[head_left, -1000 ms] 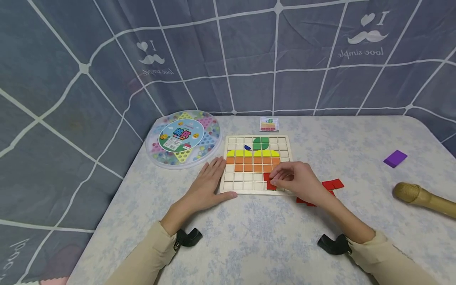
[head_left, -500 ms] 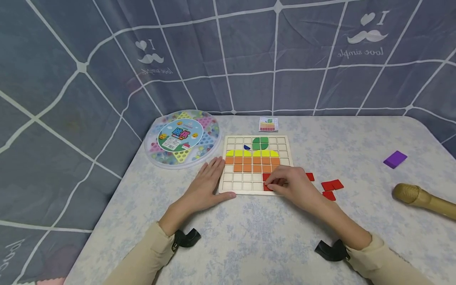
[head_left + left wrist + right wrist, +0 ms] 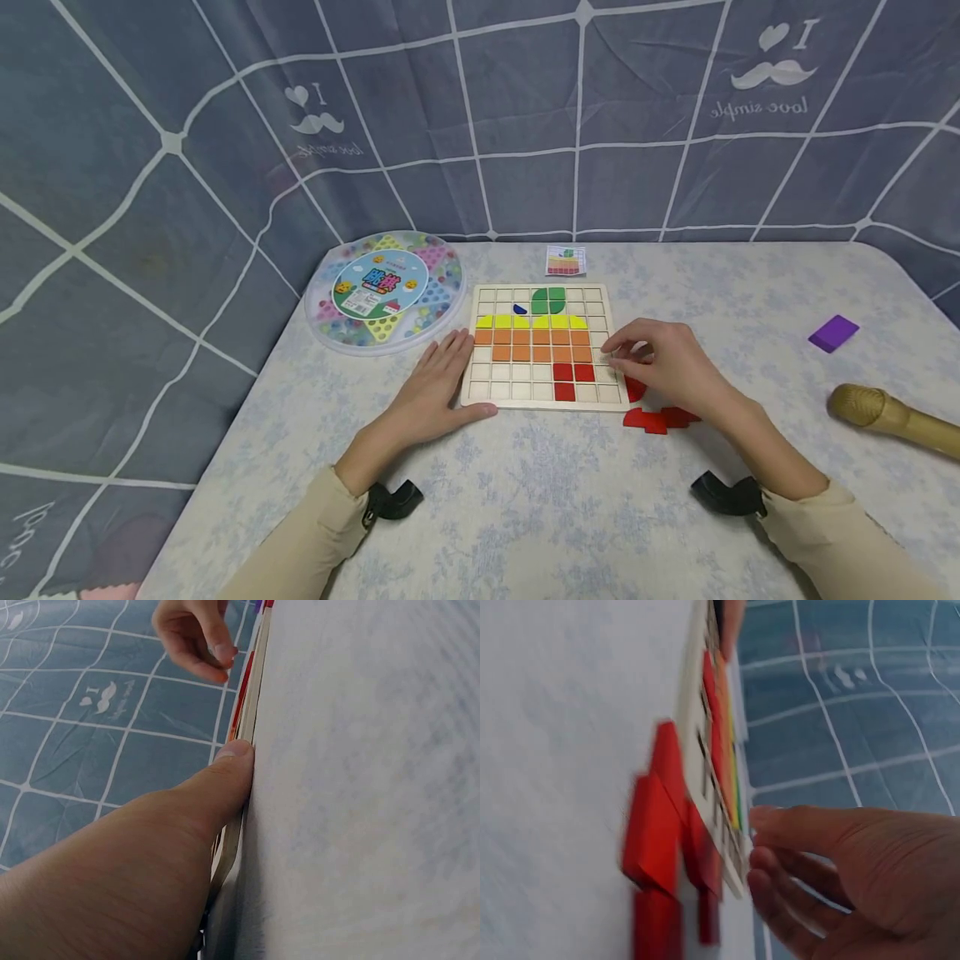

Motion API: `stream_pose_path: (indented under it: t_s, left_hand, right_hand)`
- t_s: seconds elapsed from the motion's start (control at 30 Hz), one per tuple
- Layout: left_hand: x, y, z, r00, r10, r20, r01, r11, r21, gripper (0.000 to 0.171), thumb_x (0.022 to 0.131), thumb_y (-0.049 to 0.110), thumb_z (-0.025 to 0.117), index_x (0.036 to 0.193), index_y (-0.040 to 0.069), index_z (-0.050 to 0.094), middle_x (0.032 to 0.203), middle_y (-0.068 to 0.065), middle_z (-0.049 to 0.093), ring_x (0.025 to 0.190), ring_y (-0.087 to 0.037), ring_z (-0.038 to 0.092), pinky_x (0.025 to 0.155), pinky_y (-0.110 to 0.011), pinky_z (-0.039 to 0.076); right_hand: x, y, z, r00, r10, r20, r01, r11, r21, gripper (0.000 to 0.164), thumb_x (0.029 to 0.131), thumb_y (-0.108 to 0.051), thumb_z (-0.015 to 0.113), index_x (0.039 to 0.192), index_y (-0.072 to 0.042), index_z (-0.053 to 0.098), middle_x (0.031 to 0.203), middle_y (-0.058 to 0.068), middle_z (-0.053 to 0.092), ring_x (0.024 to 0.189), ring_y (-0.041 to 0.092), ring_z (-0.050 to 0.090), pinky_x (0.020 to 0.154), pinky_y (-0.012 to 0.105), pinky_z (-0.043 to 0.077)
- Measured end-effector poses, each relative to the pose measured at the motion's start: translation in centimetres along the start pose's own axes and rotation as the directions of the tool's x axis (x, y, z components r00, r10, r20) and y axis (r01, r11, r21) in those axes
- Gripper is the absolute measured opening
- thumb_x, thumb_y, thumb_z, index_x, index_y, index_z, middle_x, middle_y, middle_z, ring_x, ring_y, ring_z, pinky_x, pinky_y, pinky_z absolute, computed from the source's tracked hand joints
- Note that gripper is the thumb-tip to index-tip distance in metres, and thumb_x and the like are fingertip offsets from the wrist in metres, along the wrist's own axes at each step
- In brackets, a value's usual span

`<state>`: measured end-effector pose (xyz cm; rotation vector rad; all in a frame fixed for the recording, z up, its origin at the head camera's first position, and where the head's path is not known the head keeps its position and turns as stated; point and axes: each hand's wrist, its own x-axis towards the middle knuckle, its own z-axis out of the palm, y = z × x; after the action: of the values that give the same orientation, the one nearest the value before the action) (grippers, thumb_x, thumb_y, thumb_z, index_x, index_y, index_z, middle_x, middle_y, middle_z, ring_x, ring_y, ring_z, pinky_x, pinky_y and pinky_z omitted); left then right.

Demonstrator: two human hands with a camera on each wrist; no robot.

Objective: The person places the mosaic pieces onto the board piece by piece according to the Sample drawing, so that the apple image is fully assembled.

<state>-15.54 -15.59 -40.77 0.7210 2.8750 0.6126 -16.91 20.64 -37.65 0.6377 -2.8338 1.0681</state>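
Observation:
A wooden grid board (image 3: 528,392) lies on the table, with rows of yellow and orange pieces, green leaf shapes and a small dark blue piece in it. Low on the board sit three red tiles (image 3: 564,392). My left hand (image 3: 429,387) rests flat at the board's left side, the thumb along its front edge. Over the board's right edge hovers my right hand (image 3: 663,358), thumb and fingers a little apart with nothing between them. Loose red pieces (image 3: 645,421) lie beneath it, right of the board; the hand hides some. They show close up in the right wrist view (image 3: 656,832).
A picture card (image 3: 566,261) lies behind the board. To the left is a round clear case (image 3: 442,333) with a colourful label. A purple block (image 3: 833,333) and a gold microphone (image 3: 885,414) lie at the right. A grid-patterned curtain (image 3: 525,108) hangs behind the table.
My right hand has let go of a red tile on the board and moved right, over the board's edge and loose pieces. My left hand has stayed in place.

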Motion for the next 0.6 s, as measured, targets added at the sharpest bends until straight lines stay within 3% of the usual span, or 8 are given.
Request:
stream_pose_path:
  t_s: [0.23,0.47,0.6]
  left_hand:
    - [0.0,0.0,0.0,1.000,0.005,-0.003,-0.005,1.000,-0.001,0.112,0.094,0.061,0.070,0.168,-0.001,0.013,0.177,-0.016,0.011,0.165,-0.031,0.006,0.135,-0.051,0.004]
    - [-0.1,-0.1,0.1,1.000,0.016,-0.014,-0.016,1.000,0.005,0.111,0.094,0.060,0.070,0.167,-0.002,0.014,0.176,-0.016,0.012,0.165,-0.031,0.007,0.135,-0.051,0.005]
    - [-0.1,-0.1,0.1,1.000,0.012,-0.012,-0.012,1.000,0.004,0.111,0.094,0.060,0.070,0.167,-0.002,0.014,0.177,-0.016,0.012,0.165,-0.031,0.007,0.135,-0.051,0.005]
  right_hand:
    - [0.1,1.4,-2.2,0.983,0.153,0.105,-0.147,0.987,-0.060,0.030,0.091,-0.014,0.084,0.119,-0.006,0.079,0.109,0.010,0.075,0.100,0.028,0.068,0.090,0.052,0.063]
    - [0.1,2.3,-1.6,0.979,0.141,0.144,-0.132,0.989,-0.072,0.031,0.088,-0.013,0.086,0.117,-0.007,0.079,0.106,0.008,0.074,0.096,0.023,0.067,0.088,0.047,0.062]
    - [0.1,2.2,-1.6,0.975,0.170,0.141,-0.162,0.985,-0.064,0.029,0.089,-0.012,0.085,0.117,-0.007,0.079,0.104,0.008,0.072,0.095,0.024,0.066,0.088,0.047,0.061]
